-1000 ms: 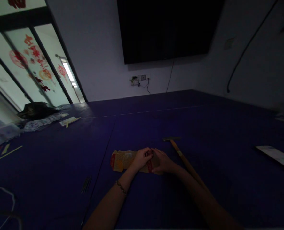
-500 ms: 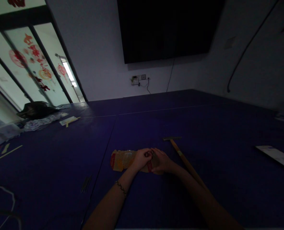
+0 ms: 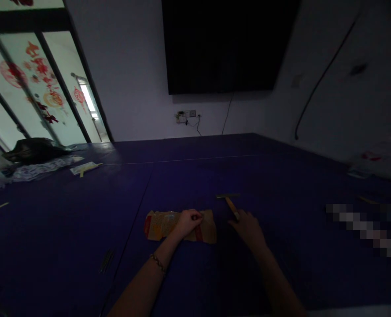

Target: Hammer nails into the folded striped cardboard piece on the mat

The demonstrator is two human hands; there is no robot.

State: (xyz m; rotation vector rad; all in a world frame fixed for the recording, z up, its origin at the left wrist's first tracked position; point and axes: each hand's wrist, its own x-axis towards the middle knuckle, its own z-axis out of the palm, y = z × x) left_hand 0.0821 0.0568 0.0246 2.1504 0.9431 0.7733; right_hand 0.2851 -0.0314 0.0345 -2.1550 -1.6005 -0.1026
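A flattened brown food packet (image 3: 208, 226) with red bands and a yellowish printed part lies on the dark blue surface. My left hand (image 3: 189, 222) rests over its middle, fingertips pinched together near the packet's right part. Whatever those fingers hold is too small and dark to make out. To the right, my right hand (image 3: 250, 229) is around the wooden handle of a hammer (image 3: 230, 203), thumb on the left side and fingers on the right. The hammer's narrow metal head points away from me, flat on the surface, and the lower handle is hidden by my hand and forearm.
Several thin dark metal pieces, like nails, (image 3: 106, 260) lie left of the packet. Further left are a white tray (image 3: 84, 168) with yellow strips and a black bag (image 3: 37, 149). A pale blurred-out object (image 3: 363, 229) lies on the right. A wall with a screen (image 3: 228, 48) stands behind.
My right hand has left the packet and moved right onto the hammer's handle. My left hand stays pinched over the packet. The view has shifted slightly to the right.
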